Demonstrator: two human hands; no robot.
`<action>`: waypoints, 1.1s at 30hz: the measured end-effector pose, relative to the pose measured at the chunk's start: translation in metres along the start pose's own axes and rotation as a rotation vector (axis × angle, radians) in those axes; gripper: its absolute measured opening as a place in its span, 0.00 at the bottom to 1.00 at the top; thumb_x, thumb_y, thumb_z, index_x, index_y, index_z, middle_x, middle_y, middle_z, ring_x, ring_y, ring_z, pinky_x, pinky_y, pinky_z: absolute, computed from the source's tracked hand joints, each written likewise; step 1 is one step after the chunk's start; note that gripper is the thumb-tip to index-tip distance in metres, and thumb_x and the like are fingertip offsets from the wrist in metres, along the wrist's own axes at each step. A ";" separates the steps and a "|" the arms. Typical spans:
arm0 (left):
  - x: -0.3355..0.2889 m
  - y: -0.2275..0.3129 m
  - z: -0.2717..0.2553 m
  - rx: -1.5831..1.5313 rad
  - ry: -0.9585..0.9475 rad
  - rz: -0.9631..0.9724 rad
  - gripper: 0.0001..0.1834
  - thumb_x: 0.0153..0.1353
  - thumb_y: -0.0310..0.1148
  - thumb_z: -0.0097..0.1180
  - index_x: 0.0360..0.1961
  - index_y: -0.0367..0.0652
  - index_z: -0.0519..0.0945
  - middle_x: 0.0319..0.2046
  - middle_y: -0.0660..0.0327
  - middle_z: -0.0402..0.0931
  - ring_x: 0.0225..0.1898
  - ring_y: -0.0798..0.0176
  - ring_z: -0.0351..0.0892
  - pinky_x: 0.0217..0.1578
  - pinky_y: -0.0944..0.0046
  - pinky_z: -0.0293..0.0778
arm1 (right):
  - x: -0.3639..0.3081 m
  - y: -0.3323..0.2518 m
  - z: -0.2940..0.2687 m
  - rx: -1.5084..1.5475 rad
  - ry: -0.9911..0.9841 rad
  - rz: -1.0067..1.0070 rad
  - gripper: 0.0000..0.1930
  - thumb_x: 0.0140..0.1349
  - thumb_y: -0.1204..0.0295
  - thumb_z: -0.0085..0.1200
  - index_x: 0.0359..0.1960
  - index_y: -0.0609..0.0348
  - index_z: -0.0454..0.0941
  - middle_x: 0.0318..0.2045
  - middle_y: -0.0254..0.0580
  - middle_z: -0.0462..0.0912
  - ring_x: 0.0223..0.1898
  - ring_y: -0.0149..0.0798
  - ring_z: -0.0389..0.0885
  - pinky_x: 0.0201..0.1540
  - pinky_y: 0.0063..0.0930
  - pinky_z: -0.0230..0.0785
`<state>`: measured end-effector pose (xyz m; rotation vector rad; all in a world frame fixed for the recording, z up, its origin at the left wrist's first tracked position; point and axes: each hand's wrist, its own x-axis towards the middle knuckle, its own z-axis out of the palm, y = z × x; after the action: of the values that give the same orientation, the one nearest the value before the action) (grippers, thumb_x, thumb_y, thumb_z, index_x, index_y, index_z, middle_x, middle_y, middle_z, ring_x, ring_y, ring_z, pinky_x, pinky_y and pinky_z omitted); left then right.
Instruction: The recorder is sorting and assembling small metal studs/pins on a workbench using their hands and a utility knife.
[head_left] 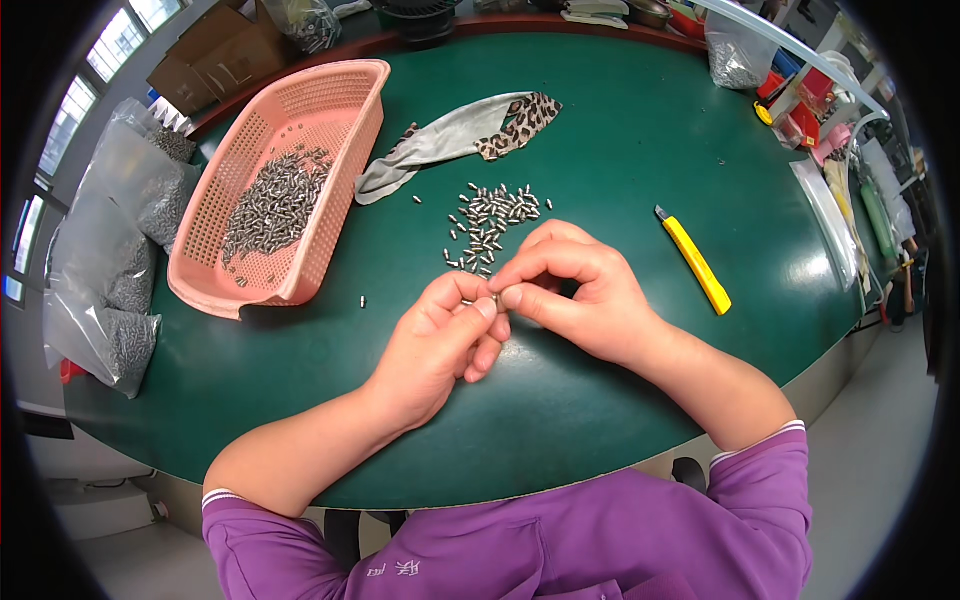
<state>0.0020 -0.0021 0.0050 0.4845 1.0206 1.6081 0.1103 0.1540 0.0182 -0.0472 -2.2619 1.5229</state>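
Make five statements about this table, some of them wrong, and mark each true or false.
1. The left hand and right hand meet at the fingertips. True.
2. The pink basket is empty. False: many metal pieces lie in it.
3. The yellow knife lies left of both hands. False: the yellow knife lies to their right.
4. The gray cloth lies right of the pink basket. True.
5. A loose cluster of metal pieces lies on the green table. True.

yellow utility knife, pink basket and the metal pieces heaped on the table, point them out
Yellow utility knife (696, 264), head view: middle of the handle.
Pink basket (338, 203), head view: right side wall.
Metal pieces (488, 212), head view: middle of the heap.
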 end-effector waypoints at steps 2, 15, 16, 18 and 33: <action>0.000 0.000 0.001 -0.009 -0.006 0.004 0.06 0.67 0.32 0.45 0.40 0.42 0.69 0.28 0.62 0.72 0.21 0.74 0.66 0.20 0.75 0.60 | 0.000 0.003 -0.001 0.011 0.045 0.059 0.06 0.57 0.78 0.56 0.36 0.57 0.81 0.33 0.33 0.75 0.33 0.26 0.73 0.34 0.19 0.68; -0.010 -0.009 0.006 0.063 -0.240 -0.155 0.10 0.67 0.39 0.39 0.37 0.45 0.67 0.28 0.62 0.71 0.19 0.74 0.63 0.18 0.75 0.57 | 0.050 0.005 0.014 -0.526 -0.269 -0.505 0.20 0.47 0.79 0.54 0.46 0.53 0.78 0.45 0.41 0.78 0.48 0.44 0.74 0.49 0.35 0.68; -0.015 -0.008 0.011 0.046 -0.259 -0.160 0.09 0.67 0.35 0.38 0.35 0.43 0.67 0.26 0.59 0.72 0.15 0.75 0.59 0.14 0.76 0.54 | 0.063 0.003 0.021 -0.567 -0.369 -0.558 0.22 0.48 0.80 0.54 0.49 0.52 0.76 0.45 0.41 0.77 0.47 0.44 0.74 0.48 0.36 0.68; -0.021 -0.007 0.012 0.089 -0.460 -0.283 0.08 0.66 0.34 0.39 0.34 0.43 0.67 0.25 0.59 0.72 0.15 0.76 0.58 0.14 0.77 0.53 | 0.086 -0.006 0.037 -0.680 -0.545 -0.641 0.25 0.50 0.79 0.52 0.54 0.49 0.73 0.43 0.39 0.78 0.44 0.43 0.75 0.44 0.35 0.69; -0.028 -0.029 0.019 0.023 -0.667 -0.601 0.10 0.57 0.37 0.43 0.31 0.42 0.70 0.22 0.60 0.70 0.14 0.75 0.58 0.13 0.74 0.52 | 0.101 -0.027 0.174 -1.177 -0.397 -0.644 0.25 0.55 0.75 0.46 0.58 0.48 0.68 0.20 0.38 0.77 0.16 0.39 0.77 0.16 0.31 0.71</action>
<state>0.0416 -0.0207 -0.0030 0.6036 0.5877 0.8074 -0.0376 0.0155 0.0193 0.6163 -2.7392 -0.2270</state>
